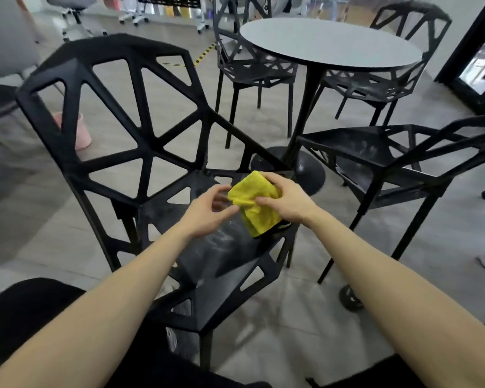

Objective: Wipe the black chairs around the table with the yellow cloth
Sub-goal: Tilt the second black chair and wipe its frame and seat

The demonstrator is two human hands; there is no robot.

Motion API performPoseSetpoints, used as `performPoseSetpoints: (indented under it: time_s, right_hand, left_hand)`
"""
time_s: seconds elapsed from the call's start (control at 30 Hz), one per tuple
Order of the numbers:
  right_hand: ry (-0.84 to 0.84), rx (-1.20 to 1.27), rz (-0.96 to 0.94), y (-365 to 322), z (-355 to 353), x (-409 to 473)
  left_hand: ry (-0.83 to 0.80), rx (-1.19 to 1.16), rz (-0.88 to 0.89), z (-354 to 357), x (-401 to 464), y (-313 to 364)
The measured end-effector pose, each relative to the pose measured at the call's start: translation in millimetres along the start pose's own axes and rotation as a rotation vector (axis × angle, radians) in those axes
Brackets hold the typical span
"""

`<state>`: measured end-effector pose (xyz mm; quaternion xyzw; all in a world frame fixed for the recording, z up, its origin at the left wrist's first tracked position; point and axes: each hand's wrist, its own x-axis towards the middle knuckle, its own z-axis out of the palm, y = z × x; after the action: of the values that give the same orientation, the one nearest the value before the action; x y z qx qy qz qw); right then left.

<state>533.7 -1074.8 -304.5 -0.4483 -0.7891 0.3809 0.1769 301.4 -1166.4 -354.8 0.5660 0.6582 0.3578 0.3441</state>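
Observation:
A black lattice chair (140, 141) stands right in front of me, its dusty seat (221, 247) under my hands. My right hand (287, 201) grips a folded yellow cloth (254, 203) just above the seat's far right corner. My left hand (207, 212) hovers beside the cloth with its fingers loosely curled, and its fingertips are at the cloth's left edge; I cannot tell whether they touch it. Three more black chairs ring the round table (331, 43): one at the right (389, 155), one behind the table at the left (252, 68) and one at the far right (387, 82).
The table's black pedestal base (305, 169) sits on the floor just beyond the near chair. A pink bin (81, 130) shows through the chair back. Grey office chairs (76, 12) stand at the far left, and a dark door frame (465, 65) is at the right.

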Motion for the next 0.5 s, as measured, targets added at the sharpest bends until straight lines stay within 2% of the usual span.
performPoseSetpoints:
  time_s: [0.1, 0.17, 0.23, 0.37, 0.43, 0.5]
  right_hand:
    - [-0.082, 0.057, -0.102, -2.8, 13.1, -13.1]
    - [-0.163, -0.036, -0.131, -5.6, 15.1, -19.3]
    - [-0.241, -0.101, -0.125, -4.0, 16.9, -21.8]
    - [-0.346, -0.083, -0.085, 7.0, 15.9, -10.9]
    - [-0.294, -0.144, -0.085, 4.2, 12.3, 0.4]
    - [-0.141, -0.320, -0.101, -0.2, 7.6, 22.7]
  left_hand:
    - [0.046, -0.034, 0.026, 1.0, 10.1, 8.0]
    - [0.077, -0.023, 0.018, 0.9, 10.7, 11.5]
    - [0.100, 0.056, 0.062, 1.1, 7.1, 16.0]
    - [0.134, 0.181, 0.130, -4.5, 6.7, 19.8]
    - [0.143, 0.189, 0.148, -14.0, 14.3, 19.1]
    - [0.165, 0.220, 0.163, -31.5, 29.6, 18.7]
